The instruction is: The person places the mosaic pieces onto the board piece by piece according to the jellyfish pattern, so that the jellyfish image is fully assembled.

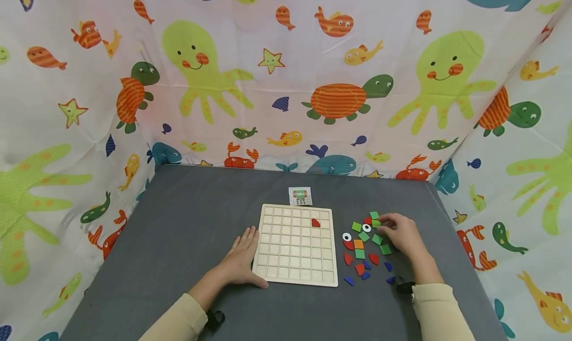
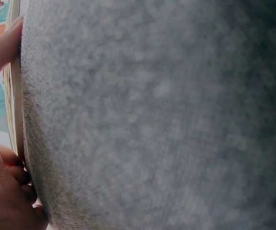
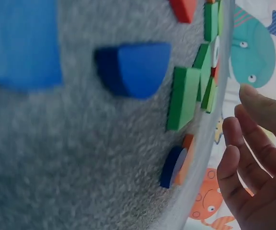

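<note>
My left hand (image 1: 239, 259) lies along the left edge of a wooden grid board (image 1: 295, 246), fingers straight, thumb at the lower left corner. In the left wrist view, the thumb and fingers of that hand touch the board's side (image 2: 16, 105). A red quarter-circle piece (image 1: 316, 223) sits in a cell near the board's upper right. My right hand (image 1: 399, 232) hovers over the loose pieces, its fingertips right at a green square tile (image 1: 376, 223). In the right wrist view, its fingers (image 3: 260, 158) are loosely bent, apart from the thumb, with nothing seen between them.
Right of the board lie several green squares (image 1: 359, 254), red quarter circles (image 1: 374, 258), blue pieces (image 1: 348, 281), an orange square (image 1: 358, 244) and two white rings (image 1: 346, 237). A small picture card (image 1: 300, 196) lies behind the board. A printed curtain (image 1: 277, 83) surrounds the grey table (image 1: 201, 207).
</note>
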Demonstrator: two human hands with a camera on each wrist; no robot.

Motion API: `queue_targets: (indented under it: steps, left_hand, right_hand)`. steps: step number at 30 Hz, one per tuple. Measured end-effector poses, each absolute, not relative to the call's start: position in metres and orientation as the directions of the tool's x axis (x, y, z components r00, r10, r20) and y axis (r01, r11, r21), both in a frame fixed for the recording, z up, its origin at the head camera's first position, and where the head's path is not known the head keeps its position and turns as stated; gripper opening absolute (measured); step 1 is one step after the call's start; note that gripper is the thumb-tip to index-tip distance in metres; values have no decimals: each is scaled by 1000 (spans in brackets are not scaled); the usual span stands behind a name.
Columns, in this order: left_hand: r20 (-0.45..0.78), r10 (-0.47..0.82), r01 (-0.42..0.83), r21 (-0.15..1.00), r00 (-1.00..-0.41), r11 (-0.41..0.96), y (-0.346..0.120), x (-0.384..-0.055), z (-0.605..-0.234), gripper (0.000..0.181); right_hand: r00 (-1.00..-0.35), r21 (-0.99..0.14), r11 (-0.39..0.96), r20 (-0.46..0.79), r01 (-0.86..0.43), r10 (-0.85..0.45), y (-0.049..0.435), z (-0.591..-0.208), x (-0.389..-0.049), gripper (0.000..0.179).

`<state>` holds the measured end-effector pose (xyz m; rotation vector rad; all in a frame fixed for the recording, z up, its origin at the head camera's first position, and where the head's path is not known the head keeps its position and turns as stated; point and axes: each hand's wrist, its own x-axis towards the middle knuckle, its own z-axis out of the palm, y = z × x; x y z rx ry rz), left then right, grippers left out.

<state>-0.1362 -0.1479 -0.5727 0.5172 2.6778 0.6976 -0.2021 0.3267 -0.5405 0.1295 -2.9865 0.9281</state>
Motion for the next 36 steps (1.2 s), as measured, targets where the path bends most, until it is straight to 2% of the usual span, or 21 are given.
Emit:
queue_targets:
  steps: [8, 36]
  left_hand:
    - [-216, 416, 262, 510, -883, 819, -148, -136, -572, 148]
    - [-205, 429, 271, 526, -880, 806, -149, -134, -568, 147]
  right_hand:
    - [-992, -560, 827, -64, -56, -111, 334, -552, -214, 29]
    - [-971, -427, 887, -74, -174, -226, 334, -550, -221, 26]
